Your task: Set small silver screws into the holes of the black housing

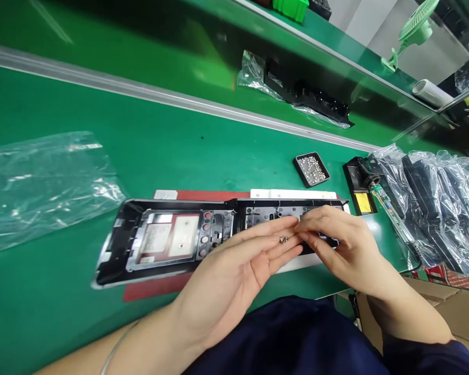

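Note:
My left hand is palm up over the black housing, its fingers stretched out. Small metal screws rest on those fingers. My right hand is closed in a pinch at my left fingertips; what it pinches, if anything, is too small to make out. Beneath both hands the long black housing lies on a red mat and a white piece. Its left part has a rectangular window; its right part is partly hidden by my hands. Behind it sits a small black tray holding many small metal parts.
A clear plastic bag lies at the left. On the right are a soldering iron, its black stand and bagged black parts. Another black part on plastic lies behind the metal rail.

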A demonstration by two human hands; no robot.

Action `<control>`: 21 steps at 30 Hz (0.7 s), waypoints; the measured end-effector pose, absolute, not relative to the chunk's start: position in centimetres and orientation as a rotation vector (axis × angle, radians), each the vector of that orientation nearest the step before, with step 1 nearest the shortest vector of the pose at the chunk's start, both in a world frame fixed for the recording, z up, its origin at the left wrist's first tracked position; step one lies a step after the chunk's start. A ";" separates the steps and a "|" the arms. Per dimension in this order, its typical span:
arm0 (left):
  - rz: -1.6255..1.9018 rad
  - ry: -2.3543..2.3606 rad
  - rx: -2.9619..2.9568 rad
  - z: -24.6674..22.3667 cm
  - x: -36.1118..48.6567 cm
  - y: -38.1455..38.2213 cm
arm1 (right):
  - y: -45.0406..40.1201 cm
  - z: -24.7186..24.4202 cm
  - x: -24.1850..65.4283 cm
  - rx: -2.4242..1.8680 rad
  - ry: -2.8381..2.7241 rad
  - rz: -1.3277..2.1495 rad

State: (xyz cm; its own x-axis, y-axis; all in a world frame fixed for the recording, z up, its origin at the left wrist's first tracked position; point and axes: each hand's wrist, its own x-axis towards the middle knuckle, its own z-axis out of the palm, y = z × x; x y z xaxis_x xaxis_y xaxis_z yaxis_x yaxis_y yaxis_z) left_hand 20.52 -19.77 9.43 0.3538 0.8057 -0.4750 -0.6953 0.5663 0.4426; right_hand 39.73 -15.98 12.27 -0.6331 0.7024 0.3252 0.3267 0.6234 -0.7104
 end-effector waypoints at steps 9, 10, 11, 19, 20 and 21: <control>0.890 0.827 0.273 9.4 20.2 -20.3 | -5.0 10.3 42.0 -1.755 -2.299 0.452; 0.889 0.836 0.286 9.4 20.2 -20.4 | -3.7 10.0 41.8 -1.810 -2.333 0.487; 0.891 0.841 0.295 9.4 20.2 -20.4 | -2.7 9.8 41.6 -1.859 -2.366 0.519; 0.866 0.886 0.299 9.4 20.2 -20.4 | -0.8 8.9 40.3 -1.988 -2.573 0.632; 0.860 0.890 0.298 9.3 20.2 -20.4 | -0.9 8.9 40.4 -1.978 -2.593 0.625; 0.851 0.894 0.299 9.2 20.1 -20.4 | -0.9 8.9 40.5 -1.963 -2.615 0.608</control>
